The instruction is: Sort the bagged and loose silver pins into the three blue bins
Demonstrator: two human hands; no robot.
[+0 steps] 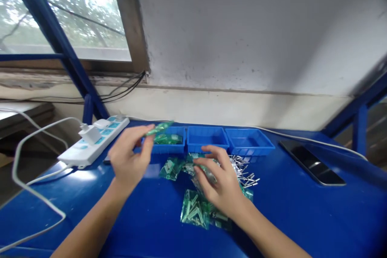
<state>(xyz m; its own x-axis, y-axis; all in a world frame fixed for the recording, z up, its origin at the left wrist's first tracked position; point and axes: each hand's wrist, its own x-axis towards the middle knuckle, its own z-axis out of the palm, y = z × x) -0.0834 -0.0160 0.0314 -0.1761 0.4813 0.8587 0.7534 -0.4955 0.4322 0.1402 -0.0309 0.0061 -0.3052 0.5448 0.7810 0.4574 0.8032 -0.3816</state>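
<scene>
My left hand (pixel 130 159) pinches a small green plastic packet (pixel 159 127) and holds it just above the leftmost of three blue trays (pixel 177 132), which has another green packet (pixel 167 140) inside. My right hand (pixel 219 183) rests palm down, fingers spread, on a pile of green packets (pixel 195 209) in front of the trays. A heap of small silver metal parts (pixel 244 171) lies just right of that hand. The middle tray (pixel 207 137) and the right tray (pixel 249 141) show only their blue insides.
A white power strip (pixel 93 143) with a plugged-in charger and white cable lies at the left of the blue table (pixel 302 217). A dark phone (pixel 313 163) lies at the right. A wall and a window stand behind the table.
</scene>
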